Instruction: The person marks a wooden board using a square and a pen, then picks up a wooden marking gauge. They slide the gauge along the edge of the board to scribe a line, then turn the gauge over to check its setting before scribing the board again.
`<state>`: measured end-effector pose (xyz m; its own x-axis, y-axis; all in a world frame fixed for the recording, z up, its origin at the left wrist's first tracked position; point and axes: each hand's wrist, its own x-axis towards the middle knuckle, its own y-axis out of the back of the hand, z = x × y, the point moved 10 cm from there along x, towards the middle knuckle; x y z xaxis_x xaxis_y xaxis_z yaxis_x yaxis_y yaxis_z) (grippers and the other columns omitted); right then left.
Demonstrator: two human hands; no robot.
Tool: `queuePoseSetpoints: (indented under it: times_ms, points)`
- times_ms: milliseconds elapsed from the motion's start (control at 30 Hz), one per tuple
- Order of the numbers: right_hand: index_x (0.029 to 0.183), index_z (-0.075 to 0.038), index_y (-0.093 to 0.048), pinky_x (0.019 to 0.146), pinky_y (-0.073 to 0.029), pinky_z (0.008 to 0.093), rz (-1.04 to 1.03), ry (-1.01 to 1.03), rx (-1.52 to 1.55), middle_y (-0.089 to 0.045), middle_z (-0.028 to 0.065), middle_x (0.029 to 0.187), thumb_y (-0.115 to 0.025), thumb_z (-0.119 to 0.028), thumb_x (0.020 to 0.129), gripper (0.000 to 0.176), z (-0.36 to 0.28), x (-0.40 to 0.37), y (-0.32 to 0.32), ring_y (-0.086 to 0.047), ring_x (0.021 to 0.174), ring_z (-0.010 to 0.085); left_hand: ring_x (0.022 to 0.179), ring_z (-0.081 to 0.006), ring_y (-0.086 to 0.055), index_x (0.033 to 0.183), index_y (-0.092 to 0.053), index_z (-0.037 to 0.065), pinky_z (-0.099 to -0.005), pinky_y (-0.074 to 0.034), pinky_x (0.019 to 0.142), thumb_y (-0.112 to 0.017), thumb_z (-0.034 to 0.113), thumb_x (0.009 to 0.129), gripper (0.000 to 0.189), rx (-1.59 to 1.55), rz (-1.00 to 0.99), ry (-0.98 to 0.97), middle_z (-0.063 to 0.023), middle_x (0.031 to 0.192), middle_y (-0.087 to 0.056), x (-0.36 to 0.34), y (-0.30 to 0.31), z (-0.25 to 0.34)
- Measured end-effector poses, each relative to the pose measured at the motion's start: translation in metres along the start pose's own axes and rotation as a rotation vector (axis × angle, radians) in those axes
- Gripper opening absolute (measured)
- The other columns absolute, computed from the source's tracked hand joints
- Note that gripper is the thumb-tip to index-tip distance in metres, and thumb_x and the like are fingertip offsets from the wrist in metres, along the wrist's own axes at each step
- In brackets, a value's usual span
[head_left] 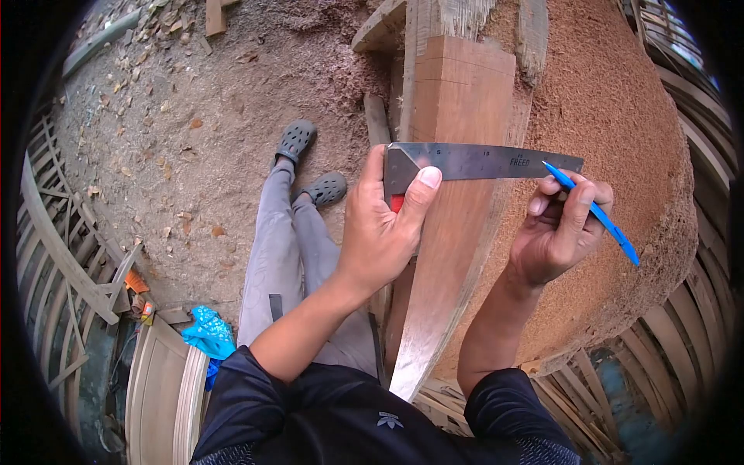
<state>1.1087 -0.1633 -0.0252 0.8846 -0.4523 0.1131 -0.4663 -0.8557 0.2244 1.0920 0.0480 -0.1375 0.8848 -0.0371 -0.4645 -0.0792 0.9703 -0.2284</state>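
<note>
My left hand grips the stock of a try square, thumb pressed on its corner. The metal blade, with printed numbers, lies across a long reddish-brown wooden beam and reaches past its right edge. Pencil lines show on the beam's far end, beyond the blade. A bit of red shows under the thumb at the stock. In my right hand is a blue pen, pinched between thumb and fingers. Its upper tip overlaps the blade near the blade's right end.
A large heap of sawdust rises right of the beam. Rough timber offcuts lie at the beam's far end. Slatted wooden pieces stand around the edges. Left are my grey clogs, leaf-strewn ground and a blue cloth.
</note>
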Motion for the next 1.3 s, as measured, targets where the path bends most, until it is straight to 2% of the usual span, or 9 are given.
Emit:
queuePoseSetpoints:
  times_ms: [233, 400, 533, 600, 767, 1100, 1300]
  points:
    - [0.102, -0.005, -0.053, 0.05, -0.046, 0.0206, -0.049, -0.039, 0.042, -0.067, 0.0126, 0.081, -0.055, -0.017, 0.107, 0.013, 0.001, -0.004, -0.018, -0.057, 0.058, 0.0109, 0.082, -0.0138, -0.062, 0.105, -0.058, 0.001, -0.0319, -0.05, 0.078, -0.067, 0.028, 0.102, 0.028, -0.004, 0.008, -0.005, -0.0074, 0.088, -0.068, 0.001, 0.0, -0.001]
    - [0.104, -0.003, -0.057, 0.054, -0.049, 0.0201, -0.172, -0.07, -0.009, -0.07, 0.0106, 0.085, -0.061, -0.011, 0.103, 0.009, 0.004, -0.005, -0.044, -0.064, 0.065, 0.0096, 0.082, -0.0151, -0.064, 0.107, -0.057, 0.0, -0.0332, -0.051, 0.078, -0.067, 0.027, 0.102, 0.029, 0.033, 0.004, -0.009, -0.0088, 0.089, -0.069, 0.003, 0.0, 0.001]
    - [0.1, -0.001, -0.06, 0.058, -0.051, 0.0199, -0.297, -0.028, -0.005, -0.071, 0.0102, 0.089, -0.066, -0.008, 0.1, 0.009, 0.008, -0.005, -0.058, -0.067, 0.07, 0.0093, 0.083, -0.0156, -0.064, 0.108, -0.057, 0.0, -0.0333, -0.052, 0.078, -0.068, 0.027, 0.102, 0.029, 0.049, 0.028, -0.025, -0.0095, 0.091, -0.069, 0.002, 0.001, 0.002]
    - [0.099, -0.001, -0.061, 0.061, -0.052, 0.0201, -0.281, -0.055, 0.014, -0.07, 0.0087, 0.088, -0.068, -0.007, 0.099, 0.01, 0.012, -0.006, -0.063, -0.066, 0.072, 0.0087, 0.084, -0.0161, -0.065, 0.108, -0.057, 0.0, -0.0333, -0.052, 0.078, -0.068, 0.026, 0.101, 0.029, 0.056, -0.004, -0.023, -0.01, 0.092, -0.069, 0.002, -0.001, 0.004]
    - [0.096, -0.002, -0.062, 0.063, -0.051, 0.0211, -0.329, 0.042, -0.044, -0.066, 0.0058, 0.085, -0.071, -0.005, 0.098, 0.01, 0.018, -0.005, -0.069, -0.065, 0.074, 0.0084, 0.084, -0.0161, -0.066, 0.109, -0.057, 0.001, -0.0333, -0.052, 0.078, -0.067, 0.024, 0.102, 0.027, 0.054, 0.004, -0.029, -0.0095, 0.092, -0.069, 0.001, -0.001, 0.005]
    - [0.09, -0.002, -0.062, 0.06, -0.049, 0.0221, -0.395, 0.038, -0.111, -0.068, 0.0054, 0.081, -0.073, -0.007, 0.097, 0.014, 0.028, -0.006, -0.076, -0.063, 0.069, 0.0076, 0.081, -0.0182, -0.067, 0.11, -0.057, -0.001, -0.0344, -0.053, 0.075, -0.067, 0.022, 0.101, 0.027, 0.039, 0.033, -0.047, -0.0114, 0.091, -0.071, 0.001, -0.001, 0.006]
    - [0.089, -0.001, -0.063, 0.06, -0.05, 0.0224, -0.386, 0.062, -0.111, -0.071, 0.0082, 0.08, -0.074, -0.007, 0.096, 0.014, 0.027, -0.007, -0.076, -0.064, 0.068, 0.0081, 0.082, -0.0193, -0.069, 0.11, -0.057, 0.0, -0.0348, -0.053, 0.076, -0.067, 0.022, 0.101, 0.026, 0.069, 0.032, -0.046, -0.0118, 0.091, -0.072, 0.001, -0.001, 0.007]
